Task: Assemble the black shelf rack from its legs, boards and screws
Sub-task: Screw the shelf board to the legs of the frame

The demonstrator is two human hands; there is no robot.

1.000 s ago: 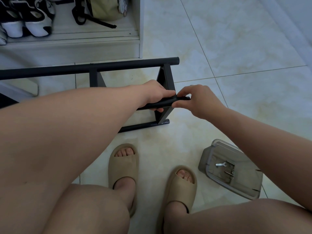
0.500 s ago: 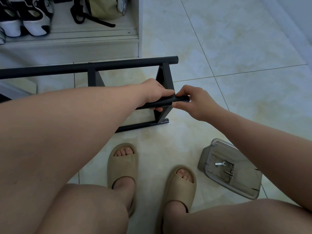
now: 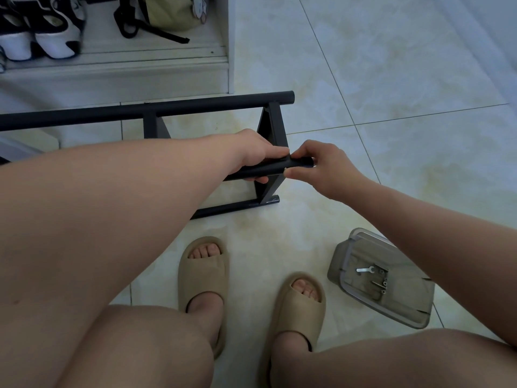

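At mid-floor on the rack point(image 3: 195, 107), left hand point(image 3: 258, 151) wrapped the near tube point(image 3: 279, 165); right hand point(image 3: 326, 168) pinched that tube's end by the end board point(image 3: 272, 127). Judged step: fastening this joint. Next move likely needed the wrench point(image 3: 364, 269) from the tray point(image 3: 345, 245), near right.

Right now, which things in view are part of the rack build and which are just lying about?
Job: rack frame, black tube held by left hand and right hand, grey tray holding wrench and screws.
Lying about: sneakers and olive bag on the white shelf.
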